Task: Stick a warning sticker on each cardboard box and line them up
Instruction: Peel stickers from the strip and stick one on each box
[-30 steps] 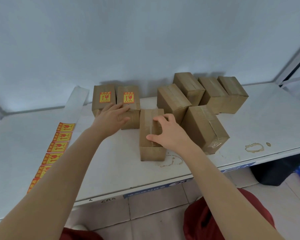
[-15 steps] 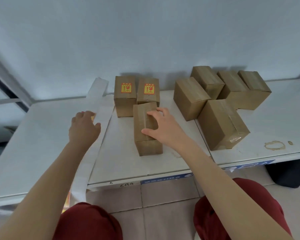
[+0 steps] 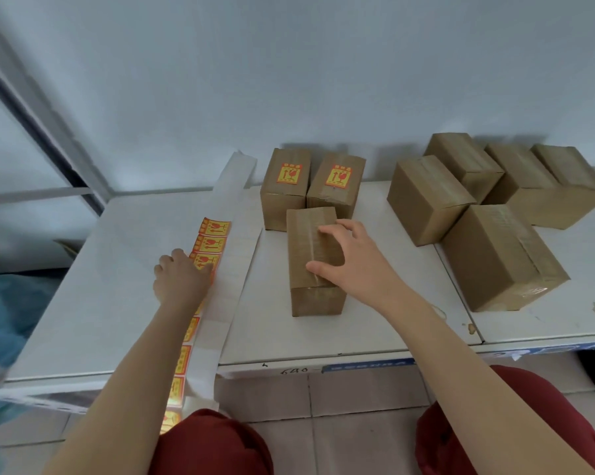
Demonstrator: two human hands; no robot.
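The white table (image 3: 357, 323) carries eight cardboard boxes in all, and by my reckoning the job is about a quarter done: two stickered boxes (image 3: 285, 186) stand side by side against the wall, each with a yellow-and-red warning sticker on its top face, while six are bare. Five of those, the unlabelled boxes (image 3: 494, 255), sit in a loose cluster at the right, none of them lined up. The sixth, the plain box (image 3: 311, 258), lies just in front of the finished pair and looks to be next; the right hand (image 3: 354, 265) rests on its taped top with fingers spread loosely over it, steadying more than gripping. To the left, the sticker strip (image 3: 234, 234), a long white backing paper, runs from the wall over the table's front edge, with a column of warning stickers (image 3: 213, 236) down its left side; about seven show, though the lower ones are blurred and partly hidden by the arm, so the count is unsure. The left hand (image 3: 181, 279) lies on that column, fingers curled down onto a sticker, but nothing is lifted that I can see.
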